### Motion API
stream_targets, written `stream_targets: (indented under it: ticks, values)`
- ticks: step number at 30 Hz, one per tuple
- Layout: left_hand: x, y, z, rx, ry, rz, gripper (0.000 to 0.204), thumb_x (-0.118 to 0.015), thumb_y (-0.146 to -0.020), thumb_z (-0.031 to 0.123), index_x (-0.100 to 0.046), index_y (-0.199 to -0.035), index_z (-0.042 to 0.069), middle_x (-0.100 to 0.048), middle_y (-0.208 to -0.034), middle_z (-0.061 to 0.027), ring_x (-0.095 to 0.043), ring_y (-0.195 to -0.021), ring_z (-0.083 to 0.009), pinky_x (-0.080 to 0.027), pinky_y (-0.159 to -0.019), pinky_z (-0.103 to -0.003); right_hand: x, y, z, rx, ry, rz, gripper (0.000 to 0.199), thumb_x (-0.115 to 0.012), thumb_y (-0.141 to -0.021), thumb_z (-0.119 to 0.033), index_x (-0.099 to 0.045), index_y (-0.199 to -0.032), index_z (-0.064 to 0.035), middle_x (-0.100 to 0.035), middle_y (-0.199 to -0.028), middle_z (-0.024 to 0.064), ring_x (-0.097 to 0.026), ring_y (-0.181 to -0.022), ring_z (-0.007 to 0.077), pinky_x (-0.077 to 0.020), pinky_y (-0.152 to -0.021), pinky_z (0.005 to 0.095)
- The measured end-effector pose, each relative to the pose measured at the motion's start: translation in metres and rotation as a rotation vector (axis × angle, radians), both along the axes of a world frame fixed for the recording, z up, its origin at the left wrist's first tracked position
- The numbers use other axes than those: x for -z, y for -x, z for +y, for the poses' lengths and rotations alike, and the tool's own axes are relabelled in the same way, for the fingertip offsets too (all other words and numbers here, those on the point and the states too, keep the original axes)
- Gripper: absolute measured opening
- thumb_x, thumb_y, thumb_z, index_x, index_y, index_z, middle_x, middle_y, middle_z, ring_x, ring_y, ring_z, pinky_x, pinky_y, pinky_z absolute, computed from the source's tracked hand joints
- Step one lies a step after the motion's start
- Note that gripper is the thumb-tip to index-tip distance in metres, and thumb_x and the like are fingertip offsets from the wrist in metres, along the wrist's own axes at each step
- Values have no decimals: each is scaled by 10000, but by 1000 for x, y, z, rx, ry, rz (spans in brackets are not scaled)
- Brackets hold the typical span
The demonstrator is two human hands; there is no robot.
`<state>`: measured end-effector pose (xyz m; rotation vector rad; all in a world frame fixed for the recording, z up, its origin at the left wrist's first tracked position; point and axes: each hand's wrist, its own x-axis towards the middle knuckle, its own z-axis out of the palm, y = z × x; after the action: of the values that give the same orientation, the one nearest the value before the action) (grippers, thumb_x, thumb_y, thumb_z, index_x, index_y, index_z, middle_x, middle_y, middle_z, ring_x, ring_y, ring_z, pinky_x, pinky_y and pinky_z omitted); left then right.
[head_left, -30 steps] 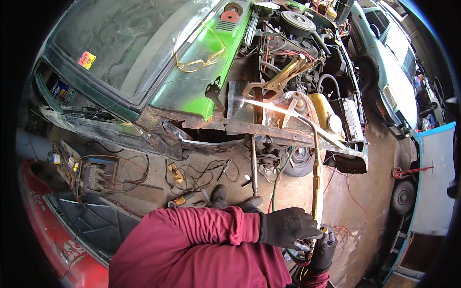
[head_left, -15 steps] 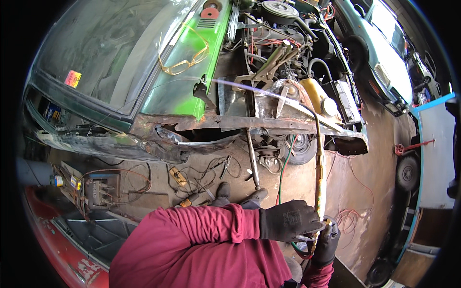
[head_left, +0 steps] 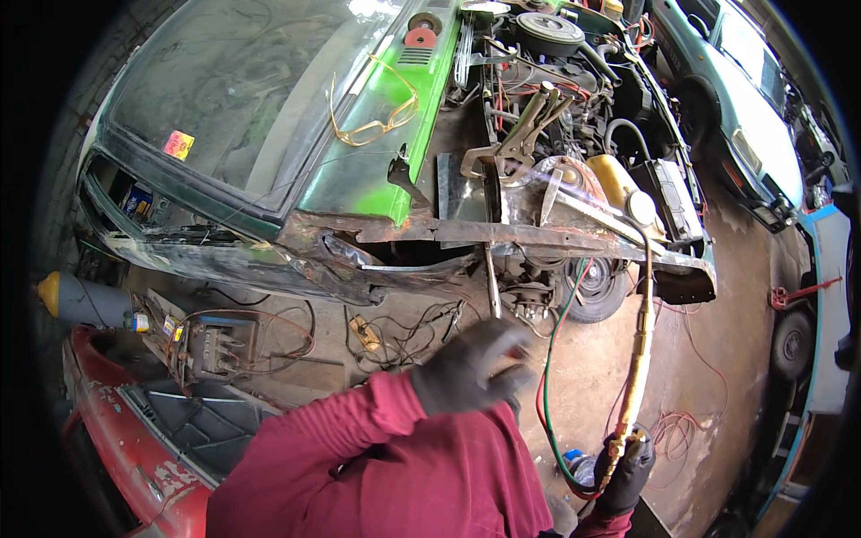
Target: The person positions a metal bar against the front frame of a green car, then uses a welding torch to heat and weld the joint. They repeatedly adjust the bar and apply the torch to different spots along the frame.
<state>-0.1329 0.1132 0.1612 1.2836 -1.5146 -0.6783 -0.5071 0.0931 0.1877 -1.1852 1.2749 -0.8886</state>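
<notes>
My right hand [head_left: 628, 468], in a dark glove, is wrapped round the brass handle of a gas torch [head_left: 638, 368]. The torch's bent neck reaches up over the car's fender edge, and a thin bluish flame [head_left: 560, 186] streams left from its tip. My gloved left hand [head_left: 471, 363] is off the torch, over the floor in front of my body; its fingers are curved and apart from the thumb, slightly blurred, with nothing clearly in them. A green and a red hose [head_left: 547, 394] run to the torch. Locking clamps [head_left: 520, 134] grip the inner fender metal.
A green car [head_left: 359, 175] with open engine bay stands before me; glasses [head_left: 384, 124] and a red disc [head_left: 420, 38] rest on it. Cables [head_left: 404, 327] and a yellow power tool [head_left: 363, 332] lie on the floor. A red car part [head_left: 117, 430] sits left, a blue-edged trailer [head_left: 821, 269] right.
My left hand has let go of the torch's lower end and swung left and up. My right hand still holds the torch. The view has shifted, so the car appears further right.
</notes>
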Motion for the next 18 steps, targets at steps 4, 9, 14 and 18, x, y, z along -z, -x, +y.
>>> stream_targets:
  ticks: [4, 9, 14, 18]
  values:
    - [13, -83, 20, -402, -101, -110, 216, -586, -1088, 148, -591, -1273, 36, -659, -1112, -166, -687, -1021, -308, -556, -938, -440, 9, 22, -4, 2, 89, 38, 591, -568, -1137, -590, -612, -1255, -13, -618, -835, 38, -544, -649, 84, -426, -581, 233]
    - [23, -184, 4, -866, 101, -691, 286, -688, -1035, 182, -696, -1289, 51, -684, -1231, -183, -641, -1155, -392, -509, -987, -524, 18, 43, -12, 64, 247, 154, 562, -499, -1175, -558, -605, -1166, -6, -552, -862, 9, -504, -723, 91, -421, -664, 242]
    - [23, -240, -20, -940, -105, -1155, 426, -746, -999, 292, -710, -1361, 69, -686, -1333, -176, -627, -1208, -412, -503, -1030, -532, 22, 51, -24, 131, 220, -24, 548, -485, -1189, -537, -584, -1087, -8, -502, -863, 2, -458, -736, 91, -399, -660, 269]
    - [24, -240, -21, -952, -88, -1061, 491, -744, -1006, 339, -686, -1412, 70, -672, -1378, -168, -597, -1283, -413, -470, -1091, -554, 21, 54, -29, 202, 206, -121, 572, -517, -1172, -559, -570, -1087, 4, -520, -888, 6, -472, -749, 94, -420, -675, 269]
